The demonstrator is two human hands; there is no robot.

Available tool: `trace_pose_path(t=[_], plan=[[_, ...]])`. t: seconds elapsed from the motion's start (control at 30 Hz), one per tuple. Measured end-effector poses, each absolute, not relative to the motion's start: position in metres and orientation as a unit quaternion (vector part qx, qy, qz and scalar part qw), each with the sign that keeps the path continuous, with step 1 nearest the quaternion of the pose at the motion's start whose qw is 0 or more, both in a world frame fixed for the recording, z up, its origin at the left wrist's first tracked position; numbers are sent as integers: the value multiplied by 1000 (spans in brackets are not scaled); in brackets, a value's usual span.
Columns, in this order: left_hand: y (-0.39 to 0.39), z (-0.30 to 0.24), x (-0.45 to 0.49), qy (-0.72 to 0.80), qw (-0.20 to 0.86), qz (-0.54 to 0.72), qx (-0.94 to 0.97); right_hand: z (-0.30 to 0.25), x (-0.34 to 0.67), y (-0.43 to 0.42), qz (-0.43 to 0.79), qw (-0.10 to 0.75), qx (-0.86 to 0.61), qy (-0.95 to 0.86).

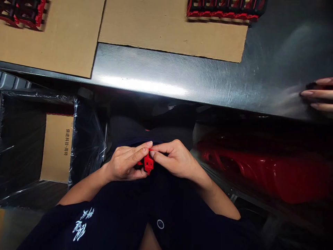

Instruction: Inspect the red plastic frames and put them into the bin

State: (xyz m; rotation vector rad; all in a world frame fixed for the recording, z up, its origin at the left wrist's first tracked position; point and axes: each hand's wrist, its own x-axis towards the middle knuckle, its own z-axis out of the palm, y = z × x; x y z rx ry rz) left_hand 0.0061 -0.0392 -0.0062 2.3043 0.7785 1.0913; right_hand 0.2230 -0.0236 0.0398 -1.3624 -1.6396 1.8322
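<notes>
Dark shirt [122,215], bottom of frame. Just above, centre: your left hand [123,164] and right hand [178,160], fingertips of both clamped on the small red part [148,165], held over your lap.

Likely step: fingertip work on the part. Next move needs a steady pinch, as nothing supports it.

Beyond: steel table [161,76], cardboard sheet [169,31], red rack [223,10] at the top edge. A co-worker's fingers [318,93] at the right edge.
</notes>
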Motion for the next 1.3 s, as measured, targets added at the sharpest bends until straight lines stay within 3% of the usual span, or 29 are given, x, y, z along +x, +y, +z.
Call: trace_pose_path(t=[0.43,0.67,0.93,1.13,1.3], plan=[[-41,-8,7,283,284,424,812,38,235,-22,729,170,-402,-527],[-43,-18,7,313,406,448,733,17,224,-28,803,245,-382,-386],[-44,-22,6,290,492,476,668,12,219,-31,818,264,-378,-344],[-45,-24,6,296,498,472,664,13,217,-30,815,262,-398,-330],[-45,-24,7,292,426,475,713,14,217,-29,793,252,-415,-369]])
